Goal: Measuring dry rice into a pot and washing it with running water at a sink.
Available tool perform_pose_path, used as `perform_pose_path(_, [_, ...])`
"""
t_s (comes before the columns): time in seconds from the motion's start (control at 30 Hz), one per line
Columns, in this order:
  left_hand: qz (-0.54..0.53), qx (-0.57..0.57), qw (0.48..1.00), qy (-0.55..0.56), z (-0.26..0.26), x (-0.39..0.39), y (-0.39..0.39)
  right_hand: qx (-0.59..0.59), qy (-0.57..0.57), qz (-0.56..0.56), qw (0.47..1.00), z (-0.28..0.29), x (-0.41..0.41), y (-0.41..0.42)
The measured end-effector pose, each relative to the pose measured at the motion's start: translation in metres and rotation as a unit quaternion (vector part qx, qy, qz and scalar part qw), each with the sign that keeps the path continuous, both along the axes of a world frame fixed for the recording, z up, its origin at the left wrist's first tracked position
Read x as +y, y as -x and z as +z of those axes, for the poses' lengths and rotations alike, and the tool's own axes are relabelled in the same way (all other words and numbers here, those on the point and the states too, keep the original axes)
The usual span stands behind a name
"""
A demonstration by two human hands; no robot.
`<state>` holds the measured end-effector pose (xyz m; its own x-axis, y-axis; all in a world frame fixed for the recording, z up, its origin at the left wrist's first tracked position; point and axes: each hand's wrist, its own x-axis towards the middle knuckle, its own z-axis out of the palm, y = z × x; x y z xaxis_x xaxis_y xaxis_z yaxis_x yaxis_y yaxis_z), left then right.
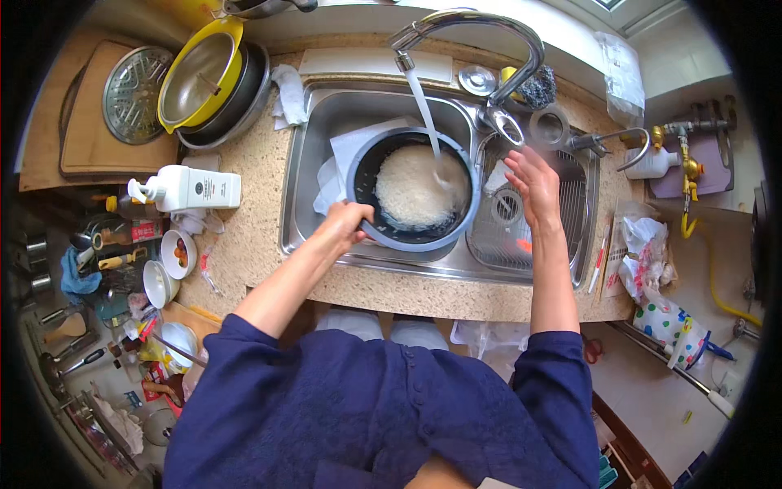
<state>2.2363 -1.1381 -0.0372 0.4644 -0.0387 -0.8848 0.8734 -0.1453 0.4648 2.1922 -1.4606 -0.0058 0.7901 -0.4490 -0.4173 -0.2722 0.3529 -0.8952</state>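
Note:
My left hand [348, 224] grips the near-left rim of a dark rice cooker inner pot [372, 235]. White rice [408, 189] lies in the pot, and a stream of water [426, 110] runs from the curved chrome faucet [482, 19] onto its right side. Bare of any object, my right hand [535, 186] is raised over the right basin, fingers apart, just below the loop-shaped faucet lever [507, 126]. Whether the fingertips touch the lever I cannot tell. Under the pot, white sheets [333, 177] lie in the left basin of the steel sink [305, 211].
A wire rack [553, 235] lines the right basin. A white pump bottle [204, 187] lies to the left on the speckled counter [256, 244], near stacked bowls [160, 284]. Behind it lean a yellow colander [183, 107] and a cutting board [91, 147]. Plastic bags [644, 244] sit at right.

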Motion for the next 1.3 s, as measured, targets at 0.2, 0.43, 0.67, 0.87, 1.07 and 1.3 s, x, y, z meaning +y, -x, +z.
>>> perform_pose_path(0.2, [-0.034, -0.123, 0.991, 0.028, 0.011, -0.014, -0.013, 0.001, 0.022, -0.008, 1.000, -0.002, 0.001, -0.001])
perform_pose_path(0.43, [-0.049, -0.079, 0.994, -0.060, 0.027, -0.003, -0.025, 0.013, 0.028, 0.014, 0.999, 0.002, 0.003, 0.000])
perform_pose_path(0.67, [-0.039, -0.064, 0.997, -0.007, 0.019, -0.009, -0.022, 0.025, 0.058, 0.012, 0.998, 0.006, 0.006, 0.000])
perform_pose_path(0.87, [0.006, -0.102, 0.995, 0.006, 0.019, -0.009, -0.029, 0.007, 0.132, 0.020, 0.991, 0.004, 0.009, 0.000])
perform_pose_path(1.07, [0.015, -0.058, 0.996, -0.070, 0.024, 0.008, -0.026, -0.016, 0.375, 0.049, 0.926, 0.001, 0.009, -0.006])
perform_pose_path(1.3, [0.036, -0.086, 0.995, -0.022, 0.008, 0.005, -0.030, -0.017, 0.709, 0.159, 0.687, -0.026, 0.012, -0.004])
